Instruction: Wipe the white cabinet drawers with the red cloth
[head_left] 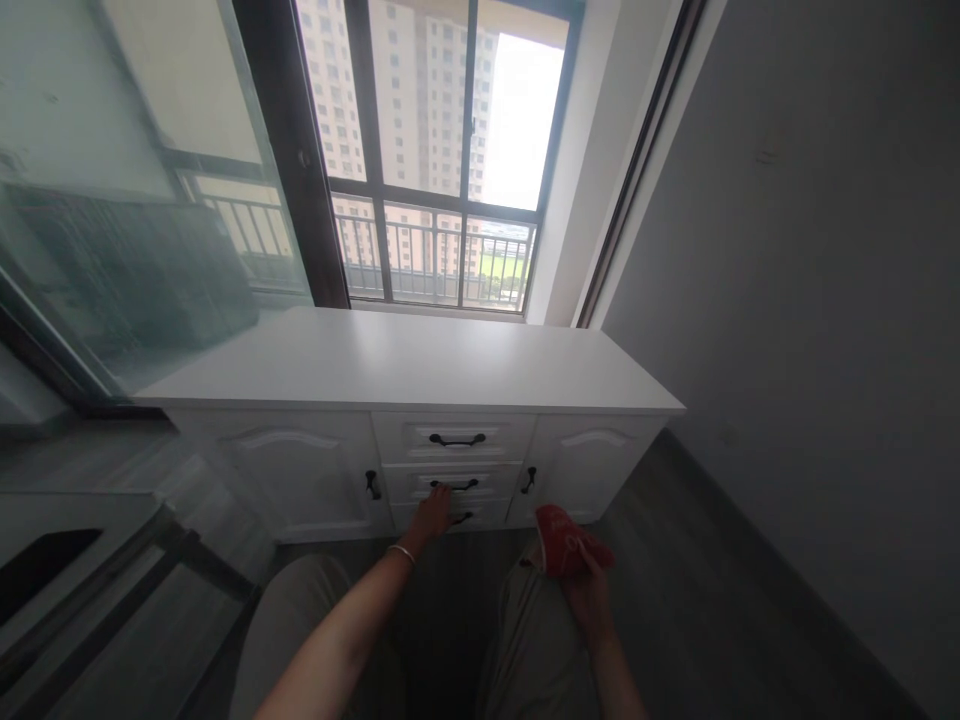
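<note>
A white cabinet (pixel 420 365) stands in front of me, with three drawers in the middle and a panelled door on each side. My left hand (pixel 433 512) reaches to the drawers, its fingers closed at the left part of the middle drawer handle (pixel 465 486). It covers part of the bottom drawer handle (pixel 465 517). The top drawer handle (pixel 457 440) is untouched, and all the drawers look closed. In my right hand (pixel 589 590), over my right knee, is a bunched red cloth (pixel 562 540) with a pale pattern.
Behind the cabinet are a sliding glass door (pixel 187 150) and a window with a railing (pixel 435 250). A grey wall (pixel 810 300) rises on the right. At lower left stands a dark-framed piece of furniture with a pale top (pixel 82 510).
</note>
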